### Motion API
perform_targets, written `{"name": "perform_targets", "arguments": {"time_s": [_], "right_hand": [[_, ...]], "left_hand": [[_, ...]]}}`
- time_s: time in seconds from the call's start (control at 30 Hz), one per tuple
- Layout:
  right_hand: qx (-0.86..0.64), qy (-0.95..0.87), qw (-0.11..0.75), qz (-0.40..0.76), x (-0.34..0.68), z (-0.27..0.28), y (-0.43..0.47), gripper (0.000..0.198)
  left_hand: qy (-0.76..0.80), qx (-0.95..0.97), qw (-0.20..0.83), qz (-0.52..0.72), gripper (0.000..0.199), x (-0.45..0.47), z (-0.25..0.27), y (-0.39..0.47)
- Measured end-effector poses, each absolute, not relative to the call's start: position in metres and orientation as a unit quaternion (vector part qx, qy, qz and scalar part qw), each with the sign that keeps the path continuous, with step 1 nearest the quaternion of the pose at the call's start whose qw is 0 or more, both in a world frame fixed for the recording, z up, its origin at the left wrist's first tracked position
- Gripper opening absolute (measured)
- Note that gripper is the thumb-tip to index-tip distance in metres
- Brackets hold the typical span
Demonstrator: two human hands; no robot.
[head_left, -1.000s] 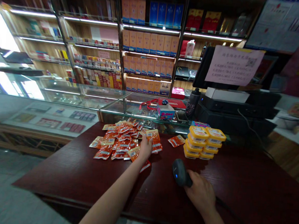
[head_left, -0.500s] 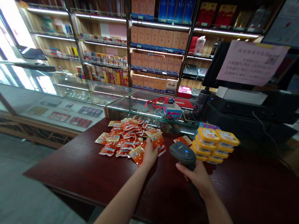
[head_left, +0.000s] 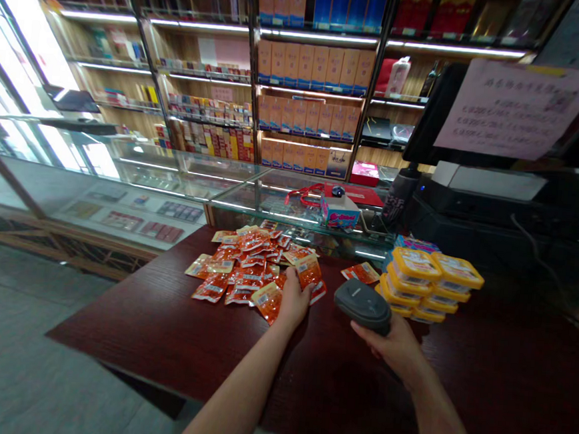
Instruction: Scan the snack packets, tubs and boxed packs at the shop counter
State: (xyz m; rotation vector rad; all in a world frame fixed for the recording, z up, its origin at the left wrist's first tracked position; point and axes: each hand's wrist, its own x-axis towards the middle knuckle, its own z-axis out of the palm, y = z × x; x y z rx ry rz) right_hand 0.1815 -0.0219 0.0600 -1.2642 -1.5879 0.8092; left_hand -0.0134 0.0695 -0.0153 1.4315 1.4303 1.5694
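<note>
My right hand [head_left: 397, 346] is wrapped round a dark grey barcode scanner [head_left: 363, 305], its head pointing left toward the packets. With my left hand [head_left: 295, 302] I grip an orange snack packet [head_left: 308, 270] at the right edge of a pile; its barcode patch faces up. Another packet [head_left: 267, 302] lies under or against the same fingers, and I cannot tell whether it is held too. The heap of orange packets [head_left: 250, 267] spreads to the left on the dark wooden table [head_left: 199, 350]. One packet [head_left: 360, 272] lies apart, behind the scanner.
Stacked yellow-lidded tubs [head_left: 416, 266] stand just right of the scanner. Behind the table runs a glass display counter [head_left: 231, 192] bearing a small pink and blue box [head_left: 340, 214]. A monitor with a pink paper sign [head_left: 513, 114] rises at the back right. Boxed goods fill the shelves.
The blue light on the scanner's top no longer shows. The view has shifted slightly, and the scanner sits a little farther right in it. My left hand keeps its grip.
</note>
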Motion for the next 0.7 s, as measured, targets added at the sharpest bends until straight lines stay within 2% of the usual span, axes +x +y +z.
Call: {"name": "perform_targets", "arguments": {"time_s": [0.1,0.2,0.3,0.5,0.7], "right_hand": [[-0.528,-0.694,0.424,0.244,0.183,0.053,-0.022,0.029],[-0.589,-0.733,0.329,0.093,0.187,0.043,-0.025,0.02],[-0.584,-0.761,0.283,-0.018,0.189,0.037,-0.028,0.023],[-0.547,-0.753,0.361,-0.063,0.187,0.036,-0.031,0.029],[-0.535,-0.723,0.429,-0.084,0.188,0.037,-0.032,0.025]], "left_hand": [[0.494,0.526,0.319,0.615,0.037,-0.012,-0.012,0.068],[0.461,0.53,0.335,0.628,0.035,-0.01,-0.007,0.065],[0.474,0.529,0.315,0.629,0.027,-0.011,0.002,0.062],[0.516,0.463,0.323,0.644,0.026,-0.006,0.018,0.069],[0.492,0.425,0.531,0.545,0.015,0.023,0.02,0.097]]}}
